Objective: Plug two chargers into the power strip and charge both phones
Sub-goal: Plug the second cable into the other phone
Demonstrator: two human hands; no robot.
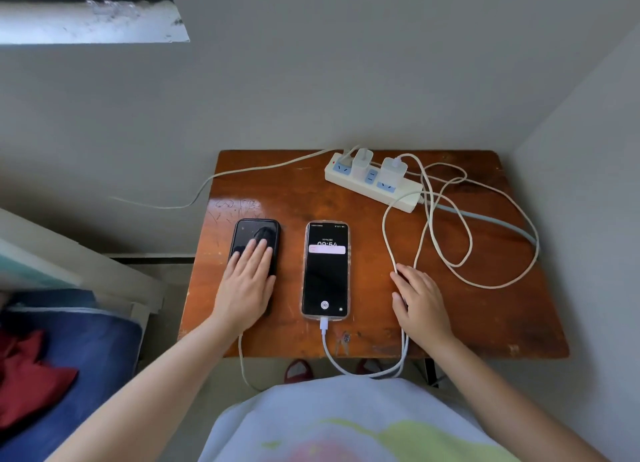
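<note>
While both phones lie flat, the wooden table point(450, 309) (scratched) fills a corner.

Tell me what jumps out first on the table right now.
The lit phone at the table's centre, a white cable in its bottom end. Left of it, the left hand lies flat on a dark phone. At the back right, two white chargers sit in the power strip.

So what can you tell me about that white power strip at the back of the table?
The power strip is a long cream plastic bar with blue-faced sockets, lying flat and slanted at the back of the wooden table. Two white chargers stand plugged into it, with sockets free beside and between them. Its thick grey cord leaves the right end. Neither hand touches it.
</note>
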